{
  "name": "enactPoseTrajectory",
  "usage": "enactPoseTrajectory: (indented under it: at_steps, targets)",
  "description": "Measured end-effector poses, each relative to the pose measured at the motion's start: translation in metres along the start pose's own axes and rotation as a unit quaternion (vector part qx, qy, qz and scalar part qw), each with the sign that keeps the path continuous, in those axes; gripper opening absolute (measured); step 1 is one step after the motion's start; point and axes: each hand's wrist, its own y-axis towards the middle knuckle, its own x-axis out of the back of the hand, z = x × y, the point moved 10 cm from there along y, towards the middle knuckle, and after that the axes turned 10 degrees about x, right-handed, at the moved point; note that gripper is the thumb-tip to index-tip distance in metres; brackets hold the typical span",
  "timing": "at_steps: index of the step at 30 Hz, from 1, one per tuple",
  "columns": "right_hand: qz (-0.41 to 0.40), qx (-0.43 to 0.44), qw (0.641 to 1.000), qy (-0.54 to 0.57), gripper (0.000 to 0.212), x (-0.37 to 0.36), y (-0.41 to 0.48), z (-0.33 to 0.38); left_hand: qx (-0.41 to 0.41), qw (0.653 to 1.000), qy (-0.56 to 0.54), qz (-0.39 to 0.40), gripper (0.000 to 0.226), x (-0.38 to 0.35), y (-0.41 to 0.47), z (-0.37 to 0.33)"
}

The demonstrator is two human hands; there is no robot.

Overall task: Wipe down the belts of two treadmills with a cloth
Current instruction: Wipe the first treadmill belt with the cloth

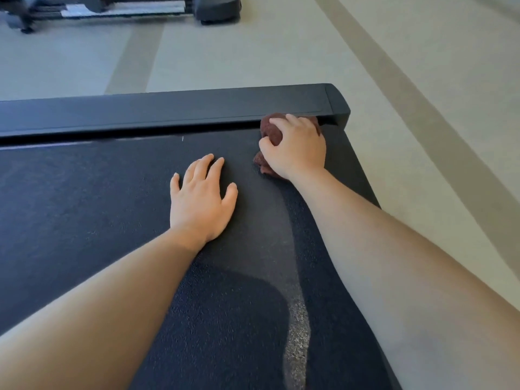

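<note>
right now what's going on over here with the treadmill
A person is wiping a treadmill belt. The right hand presses a bunched dark red cloth against the belt's far corner, beside the side rail. The left hand rests flat on the belt, fingers spread. A pale dusty streak remains unwiped.

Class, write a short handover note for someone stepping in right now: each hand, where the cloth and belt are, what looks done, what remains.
Right hand: fingers closed on the dark red cloth, pressed at the belt's far right corner beside the side rail.
Left hand: flat, open, bracing on the treadmill belt.
Done: darker wiped patches near you; a pale dusty streak remains between them.
Left: the streak, the belt's left stretch, then the second treadmill; another machine stands across the floor.
</note>
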Motion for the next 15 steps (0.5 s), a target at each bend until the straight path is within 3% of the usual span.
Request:
enactPoseTrajectory:
  at_steps: [5, 10, 15]
  targets:
    - [0.031, 0.013, 0.999, 0.000, 0.048, 0.012, -0.055, 0.004, -0.002, 1.000, 0.011, 0.020, 0.058, 0.001, -0.002, -0.005]
    - [-0.006, 0.004, 1.000, 0.009, 0.053, 0.039, -0.125, -0.009, 0.000, 0.999, 0.014, 0.046, 0.063, -0.002, -0.005, -0.013]
    - [-0.013, -0.015, 1.000, 0.001, 0.048, 0.037, -0.083, -0.033, 0.018, 0.999, 0.007, 0.037, 0.063, -0.008, -0.002, -0.029]
